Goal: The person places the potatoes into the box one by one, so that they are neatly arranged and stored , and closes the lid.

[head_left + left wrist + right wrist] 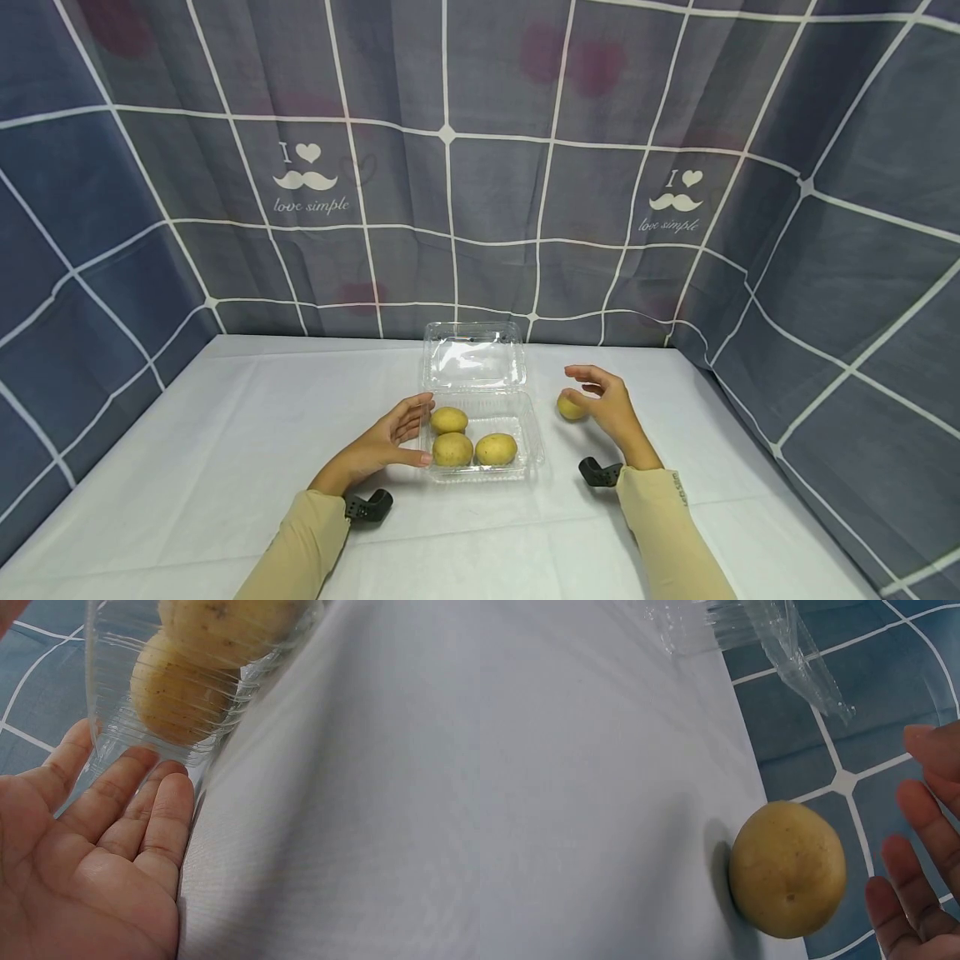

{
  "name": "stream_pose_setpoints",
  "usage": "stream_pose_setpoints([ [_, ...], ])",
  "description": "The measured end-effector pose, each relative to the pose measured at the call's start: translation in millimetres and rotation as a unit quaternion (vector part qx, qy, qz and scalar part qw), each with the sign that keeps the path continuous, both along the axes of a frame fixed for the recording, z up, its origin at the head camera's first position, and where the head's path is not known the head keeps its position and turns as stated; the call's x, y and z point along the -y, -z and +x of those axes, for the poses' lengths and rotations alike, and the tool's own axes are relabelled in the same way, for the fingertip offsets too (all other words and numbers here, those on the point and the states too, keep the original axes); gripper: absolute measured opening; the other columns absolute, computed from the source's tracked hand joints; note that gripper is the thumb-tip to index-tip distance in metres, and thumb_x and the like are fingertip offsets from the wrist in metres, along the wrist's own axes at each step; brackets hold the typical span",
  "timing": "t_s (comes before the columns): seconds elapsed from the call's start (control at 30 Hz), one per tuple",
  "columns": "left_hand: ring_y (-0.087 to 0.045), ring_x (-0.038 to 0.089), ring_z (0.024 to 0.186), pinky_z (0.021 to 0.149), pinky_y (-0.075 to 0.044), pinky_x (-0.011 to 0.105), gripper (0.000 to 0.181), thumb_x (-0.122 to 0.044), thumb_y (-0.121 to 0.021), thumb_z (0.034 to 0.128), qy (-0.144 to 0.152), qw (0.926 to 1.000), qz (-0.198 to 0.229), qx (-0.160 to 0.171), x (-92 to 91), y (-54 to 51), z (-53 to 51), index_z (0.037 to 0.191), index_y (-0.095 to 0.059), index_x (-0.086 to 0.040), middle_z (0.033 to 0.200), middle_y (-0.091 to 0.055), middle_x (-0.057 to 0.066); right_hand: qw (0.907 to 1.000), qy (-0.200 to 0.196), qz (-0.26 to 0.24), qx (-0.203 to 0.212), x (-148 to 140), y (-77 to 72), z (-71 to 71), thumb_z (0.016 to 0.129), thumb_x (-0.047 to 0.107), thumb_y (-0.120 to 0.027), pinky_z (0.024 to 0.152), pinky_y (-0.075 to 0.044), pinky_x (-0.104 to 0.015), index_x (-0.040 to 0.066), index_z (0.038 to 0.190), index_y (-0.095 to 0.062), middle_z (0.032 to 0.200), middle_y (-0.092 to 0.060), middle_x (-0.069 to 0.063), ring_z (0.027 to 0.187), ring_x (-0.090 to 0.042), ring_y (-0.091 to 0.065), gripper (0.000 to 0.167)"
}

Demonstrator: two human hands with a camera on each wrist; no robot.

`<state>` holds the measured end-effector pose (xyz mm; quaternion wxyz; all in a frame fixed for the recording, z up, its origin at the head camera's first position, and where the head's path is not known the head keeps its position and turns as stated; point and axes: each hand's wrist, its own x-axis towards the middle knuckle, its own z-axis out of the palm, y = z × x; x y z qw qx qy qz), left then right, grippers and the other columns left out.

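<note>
A clear plastic clamshell box [534, 442] stands on the table with its lid [475, 358] raised toward the back. Inside it lie three yellow potatoes: one at back left [448, 420], one at front left [452, 450] and one at front right [496, 449]. Against the box's left wall rests my left hand [382, 442], fingers fairly straight in the left wrist view. To the right of the box, a single potato [787, 870] sits on the cloth. My right hand [611, 412] hovers beside and over it, its fingers apart from the potato in the right wrist view.
White cloth [225, 467] covers the table. A dark blue checked curtain [405, 183] hangs behind and along both sides. Black wrist cameras [369, 506] are strapped on both wrists, below beige sleeves.
</note>
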<state>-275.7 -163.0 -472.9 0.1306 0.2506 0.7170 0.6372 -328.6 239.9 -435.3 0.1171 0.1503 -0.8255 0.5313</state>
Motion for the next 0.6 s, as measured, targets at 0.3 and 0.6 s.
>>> stream_pose_setpoints([
  [0.3,-0.023,0.054,0.158,0.130,-0.025,0.061,0.107,-0.007,-0.089,0.0876,0.000,1.0000,-0.003,-0.001,-0.5,-0.6,0.1,0.167,-0.020,0.009,0.171,-0.024,0.036,0.9997,0.017,0.005,0.019,-6,5.8,1.1,0.099,0.003,-0.078,0.116,-0.049,-0.056,-0.013,0.133,-0.067,0.135,-0.068,-0.029,0.130,-0.047,-0.059,0.038],
  [0.6,-0.023,0.055,0.158,0.130,-0.025,0.060,0.106,-0.007,-0.089,0.0877,-0.001,1.0000,-0.004,-0.001,0.1,-1.2,0.3,0.167,-0.020,0.007,0.171,-0.024,0.036,0.9975,0.013,0.004,0.070,-12,14.6,-3.9,0.099,0.002,-0.075,0.118,-0.048,-0.057,-0.015,0.141,-0.060,0.144,-0.061,-0.034,0.136,-0.049,-0.055,0.047],
])
